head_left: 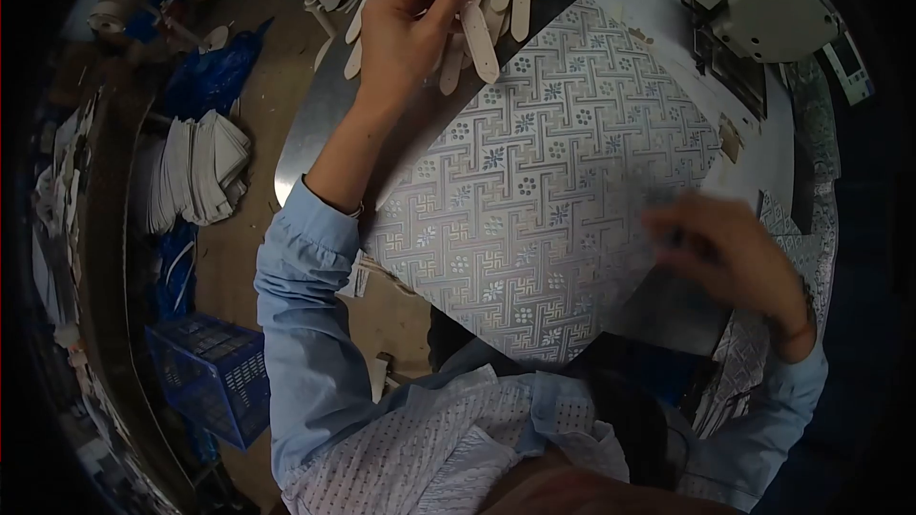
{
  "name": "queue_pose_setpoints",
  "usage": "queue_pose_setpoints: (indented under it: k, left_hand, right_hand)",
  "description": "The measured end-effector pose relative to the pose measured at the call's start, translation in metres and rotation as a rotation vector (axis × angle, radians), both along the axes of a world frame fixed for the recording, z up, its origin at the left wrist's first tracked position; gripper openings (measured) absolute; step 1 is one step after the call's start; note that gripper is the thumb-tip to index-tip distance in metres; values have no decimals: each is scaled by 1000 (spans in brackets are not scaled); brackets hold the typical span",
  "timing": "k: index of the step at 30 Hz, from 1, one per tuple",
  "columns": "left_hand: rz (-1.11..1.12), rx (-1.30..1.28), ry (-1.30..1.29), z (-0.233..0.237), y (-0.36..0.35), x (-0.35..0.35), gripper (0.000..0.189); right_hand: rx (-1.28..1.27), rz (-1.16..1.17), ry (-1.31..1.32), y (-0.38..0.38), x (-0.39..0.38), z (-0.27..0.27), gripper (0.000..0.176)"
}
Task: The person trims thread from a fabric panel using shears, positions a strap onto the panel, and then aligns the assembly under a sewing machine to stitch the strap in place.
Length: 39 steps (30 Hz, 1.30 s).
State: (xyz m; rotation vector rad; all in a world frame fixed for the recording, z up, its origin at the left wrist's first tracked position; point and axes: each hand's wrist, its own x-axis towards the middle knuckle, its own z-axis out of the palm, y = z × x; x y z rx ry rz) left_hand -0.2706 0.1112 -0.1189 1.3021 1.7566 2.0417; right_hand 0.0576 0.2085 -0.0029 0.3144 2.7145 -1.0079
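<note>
My left hand (415,29) is closed at the top centre, its thumb and fingers pinching a pale flat strip (477,38) with a rounded end. More such strips (520,5) lie fanned out beside and behind it. A silvery patterned sheet (534,181) with a geometric and floral design covers the table below. Over the sheet's right side is my right hand (725,253), smeared by motion; whether it holds anything cannot be made out.
A sewing machine (759,0) stands at the upper right. A stack of white pieces (200,170) and a blue plastic basket (215,372) are on the left. The metal table edge (296,153) runs beside my left forearm. Blue plastic (215,76) lies at the upper left.
</note>
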Motion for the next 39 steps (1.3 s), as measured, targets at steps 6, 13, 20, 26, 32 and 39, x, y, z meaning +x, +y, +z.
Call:
queue_pose_setpoints:
  k: [6,13,20,26,32,39]
  left_hand:
    - [-26,42,-37,4,-6,13,26]
    - [-34,-3,-63,2,-7,7,27]
    - [-53,57,-89,1,-3,12,28]
    - [-32,69,-64,1,-6,9,29]
    - [-64,81,-80,0,-2,10,29]
    - [-199,94,-377,1,-2,-1,24]
  right_hand:
    - [279,-71,821,8,-153,-82,24]
    - [341,-240,873,24,-176,-85,17]
    - [253,-160,874,12,-177,-100,17]
    - [178,-288,813,17,-170,-77,19]
    - [173,-143,867,11,-155,-85,13]
    - [-438,-177,613,9,-164,-92,22]
